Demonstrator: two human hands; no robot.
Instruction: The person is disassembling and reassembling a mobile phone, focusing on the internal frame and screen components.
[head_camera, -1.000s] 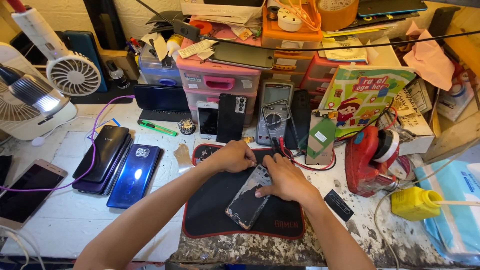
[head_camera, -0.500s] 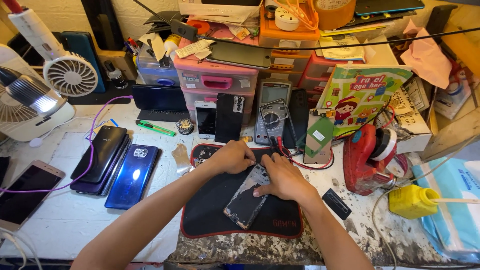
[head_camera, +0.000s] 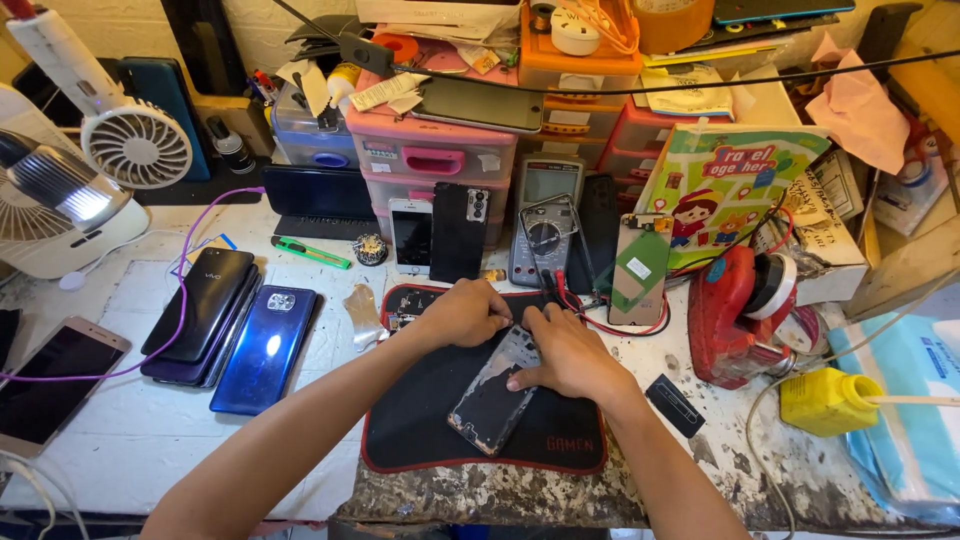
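Observation:
An opened phone body with a clear frame lies tilted on a black work mat with a red edge. My right hand rests on the phone's upper end, fingers pressing its side. Just left of it, my left hand is curled at the phone's top edge; whatever small thing it may pinch is hidden by the fingers. The two hands nearly touch.
A blue phone and a stack of dark phones lie left of the mat. A multimeter, upright phones and pink drawers stand behind. A red tool and a yellow bottle sit to the right. Fans stand at far left.
Both hands stay at the top of the phone with only small finger shifts. The view has tilted slightly.

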